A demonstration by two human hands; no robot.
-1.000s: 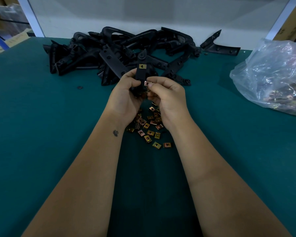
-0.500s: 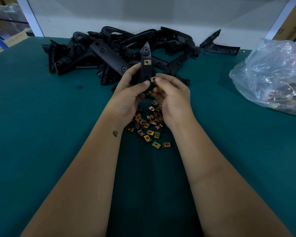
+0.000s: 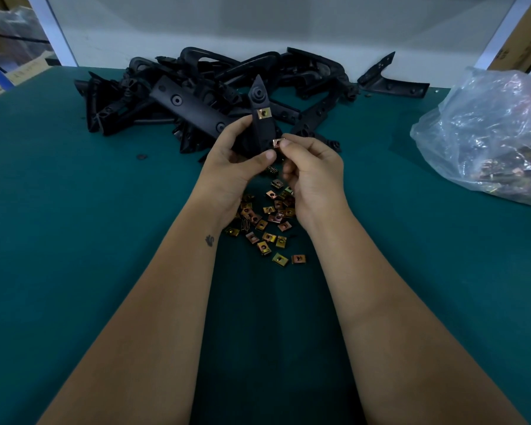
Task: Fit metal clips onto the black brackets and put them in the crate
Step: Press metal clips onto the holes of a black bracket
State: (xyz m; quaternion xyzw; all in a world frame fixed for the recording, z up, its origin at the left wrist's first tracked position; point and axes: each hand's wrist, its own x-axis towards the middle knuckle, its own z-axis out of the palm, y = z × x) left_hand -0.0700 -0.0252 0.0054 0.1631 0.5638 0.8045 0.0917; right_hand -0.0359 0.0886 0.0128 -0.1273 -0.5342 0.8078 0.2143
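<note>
My left hand (image 3: 236,157) grips a black bracket (image 3: 261,127) upright above the table, pointed end up. One brass-coloured clip (image 3: 264,113) sits on the bracket's upper part. My right hand (image 3: 311,167) pinches a second metal clip (image 3: 276,143) against the bracket's right edge, lower down. Several loose clips (image 3: 267,222) lie scattered on the green table below my hands. A pile of black brackets (image 3: 196,96) fills the back of the table. No crate is in view.
A clear plastic bag (image 3: 485,133) holding more clips lies at the right. A single bracket (image 3: 393,84) rests apart at the back right. The green table (image 3: 74,240) ends at a white wall behind the pile.
Both hands lifted the bracket higher and further from me. The clip in my right hand moved up against the bracket's right edge.
</note>
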